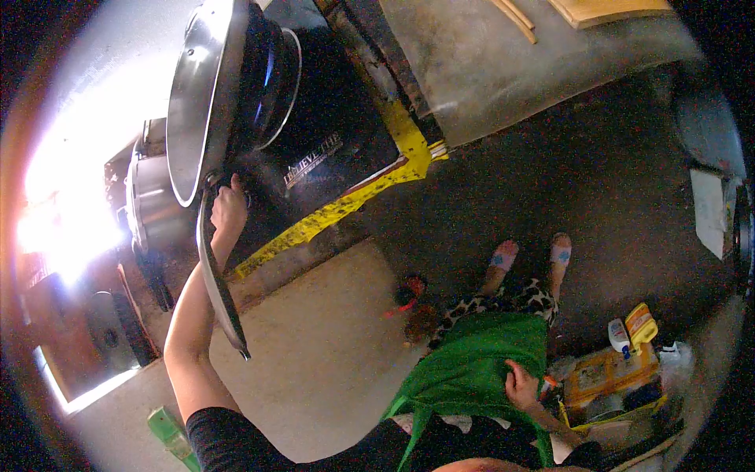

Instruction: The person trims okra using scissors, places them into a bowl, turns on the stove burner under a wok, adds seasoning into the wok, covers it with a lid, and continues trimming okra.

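My left hand (pixel 228 206) is at the front edge of the black gas stove (pixel 338 102), beside the wok's long handle (pixel 216 275). Its fingers are curled, and what they grip is hidden. The steel wok (pixel 189 110) sits over the near burner, where a blue flame shows. My right hand (pixel 521 385) hangs loosely in front of the green apron (pixel 480 354), fingers partly bent and apart, holding nothing.
A steel pot (pixel 153 193) stands left of the wok. Yellow tape (pixel 322 220) lines the counter edge. Chopsticks (pixel 515 17) and a wooden board (pixel 605 9) lie on the upper counter. Bottles (pixel 619 336) and a cardboard box (pixel 609 377) are at the lower right.
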